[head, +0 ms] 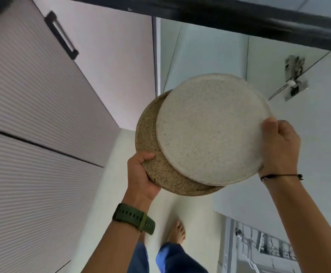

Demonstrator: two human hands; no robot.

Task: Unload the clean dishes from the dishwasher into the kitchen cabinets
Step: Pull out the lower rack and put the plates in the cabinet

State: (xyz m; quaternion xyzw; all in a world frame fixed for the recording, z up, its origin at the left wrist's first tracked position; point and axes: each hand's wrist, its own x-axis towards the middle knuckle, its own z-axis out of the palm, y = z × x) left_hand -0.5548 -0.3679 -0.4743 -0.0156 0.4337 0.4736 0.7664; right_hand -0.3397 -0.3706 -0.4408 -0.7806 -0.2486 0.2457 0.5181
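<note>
I hold two round speckled plates in front of me above the floor. The pale cream plate (210, 129) lies over a brown speckled plate (152, 146), which shows at the left and bottom. My left hand (141, 174) grips the brown plate's lower left rim, thumb on top. My right hand (279, 148) grips the cream plate's right rim, fingers curled round its edge. Part of the open dishwasher (263, 247) with its rack shows at the bottom right.
Ribbed pale cabinet fronts (32, 115) with a black handle (61, 35) fill the left. An open white cabinet door with a metal hinge (294, 79) stands at the right. A dark countertop edge (239, 18) crosses the top. My bare foot (177, 232) stands on the light floor.
</note>
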